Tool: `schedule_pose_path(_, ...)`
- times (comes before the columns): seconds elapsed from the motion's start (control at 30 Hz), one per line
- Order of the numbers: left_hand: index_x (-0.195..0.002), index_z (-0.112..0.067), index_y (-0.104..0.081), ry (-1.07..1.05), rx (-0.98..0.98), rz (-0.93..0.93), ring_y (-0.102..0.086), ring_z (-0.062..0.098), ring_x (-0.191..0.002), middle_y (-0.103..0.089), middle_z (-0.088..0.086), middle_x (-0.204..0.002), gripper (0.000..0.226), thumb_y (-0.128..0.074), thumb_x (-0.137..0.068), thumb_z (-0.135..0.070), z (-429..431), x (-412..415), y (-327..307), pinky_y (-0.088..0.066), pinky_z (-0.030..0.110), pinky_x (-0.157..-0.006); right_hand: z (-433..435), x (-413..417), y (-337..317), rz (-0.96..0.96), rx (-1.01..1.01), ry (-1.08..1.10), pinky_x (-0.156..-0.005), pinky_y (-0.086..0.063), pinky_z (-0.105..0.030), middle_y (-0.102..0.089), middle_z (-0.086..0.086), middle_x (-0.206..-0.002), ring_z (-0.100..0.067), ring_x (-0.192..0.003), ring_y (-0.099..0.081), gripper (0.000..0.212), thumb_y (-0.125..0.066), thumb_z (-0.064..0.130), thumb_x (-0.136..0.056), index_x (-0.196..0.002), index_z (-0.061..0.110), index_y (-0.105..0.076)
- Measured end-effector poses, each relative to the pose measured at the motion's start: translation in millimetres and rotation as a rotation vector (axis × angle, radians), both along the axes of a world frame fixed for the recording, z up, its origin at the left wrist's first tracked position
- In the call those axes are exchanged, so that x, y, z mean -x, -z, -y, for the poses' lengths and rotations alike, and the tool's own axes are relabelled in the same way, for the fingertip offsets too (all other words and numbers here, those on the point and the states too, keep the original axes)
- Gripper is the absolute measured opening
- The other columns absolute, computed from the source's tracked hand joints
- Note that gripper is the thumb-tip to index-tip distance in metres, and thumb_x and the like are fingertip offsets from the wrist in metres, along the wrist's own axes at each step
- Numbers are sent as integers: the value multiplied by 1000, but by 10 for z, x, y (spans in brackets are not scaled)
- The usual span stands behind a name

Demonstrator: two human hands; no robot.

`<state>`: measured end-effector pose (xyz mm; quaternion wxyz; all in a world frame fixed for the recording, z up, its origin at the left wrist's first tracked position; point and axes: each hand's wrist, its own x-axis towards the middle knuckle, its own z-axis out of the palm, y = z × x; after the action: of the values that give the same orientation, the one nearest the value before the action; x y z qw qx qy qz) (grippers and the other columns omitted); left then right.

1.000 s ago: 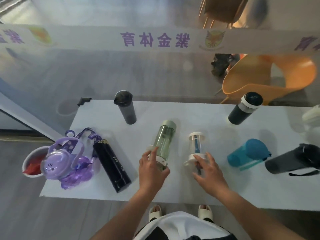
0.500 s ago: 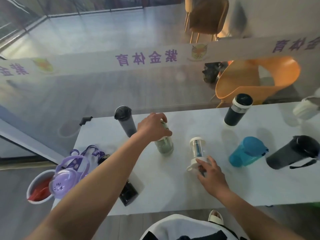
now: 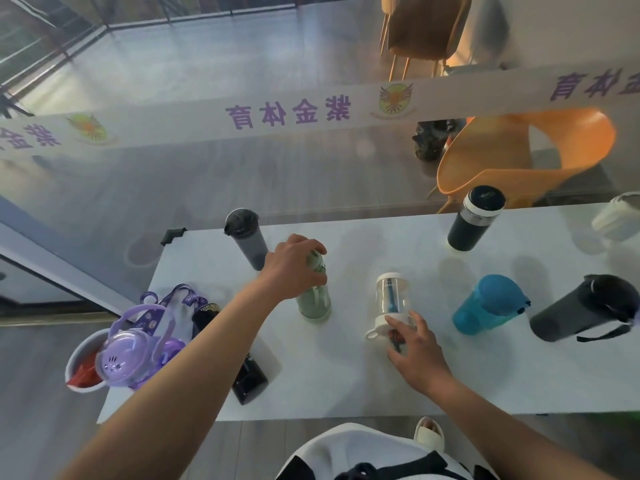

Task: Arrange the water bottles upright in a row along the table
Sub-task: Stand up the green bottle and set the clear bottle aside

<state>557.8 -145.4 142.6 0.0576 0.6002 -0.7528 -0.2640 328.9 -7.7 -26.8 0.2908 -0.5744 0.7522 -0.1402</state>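
While gripping the top of the tall pale-green translucent bottle (image 3: pixel 314 296), standing upright mid-bench, left hand (image 3: pixel 294 266) wrapped over its cap, grip closed around it. Right hand (image 3: pixel 414 344) laid on the small clear bottle with white collar (image 3: pixel 391 299), lying on the white bench (image 3: pixel 346 386) just right of the green one; fingers (image 3: pixel 403 323) spread loosely over its lower end, grip not closed. Behind the left hand, upright at the far edge, a smoky grey bottle with black lid (image 3: pixel 246 237). Further right: black tumbler with white band (image 3: pixel 474 218), teal plastic cup (image 3: pixel 486 304), dark grey bottle with strap (image 3: pixel 585 308). At the left end, lilac round bottle (image 3: pixel 130 353) beside a black slim flask (image 3: pixel 247 379), partly hidden by the forearm.
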Motion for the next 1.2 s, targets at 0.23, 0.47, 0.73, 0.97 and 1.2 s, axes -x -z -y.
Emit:
schedule_pose_path(0.23, -140, -40, -40, -100, 75, -132, -30, 23, -138, -31, -5, -152, 71, -74, -78, -44, -172, -86, 47, -32, 49, -113, 29, -30, 20, -53, -1, -36, -106, -43, -45, -26, -9, -155, -30, -129, -42, 64, -61, 48, -85, -143, 42, -35)
schedule_pose_path(0.47, -139, -17, -41, -583, 451, -715, -43, 12, -132, -46, -7, -138, 59, -62, -84, -12, -1116, -184, 737, -35, 34, -114, 95, -190, 41, 18, 72, 196, -93, -49, -49, -32, -8, -144, -30, -121, -46, 94, -68, 58, -76, -149, 33, -13)
schedule_pose_path(0.73, -150, -34, -26, -300, -70, -275, -20, 17, -148, -22, -1, -161, 69, -60, -91, -24, -1595, -225, 1710, -22, 36, -121, 372, -334, 100, -1, -63, 398, -91, -47, -51, -33, -13, -144, -36, -117, -50, 95, -65, 64, -75, -147, 37, -9)
schedule_pose_path(0.97, -155, -39, -1, -83, -210, 116, 12, 27, -152, 10, 3, -165, 77, -46, -93, -48, -1552, -172, 2008, 2, 45, -124, 441, -311, 86, 54, -73, 448, -87, -53, -49, -38, -13, -127, -33, -102, -55, 96, -74, 52, -72, -145, 44, -11)
schedule_pose_path(1.2, -154, -39, -6, -11, -246, 135, 14, 29, -151, 11, 1, -165, 73, -44, -94, -54, -1529, -152, 2062, 2, 54, -121, 647, 45, -560, -39, -17, 224, -87, -53, -40, -46, -5, -121, -29, -101, -57, 81, -81, 42, -66, -135, 36, -39)
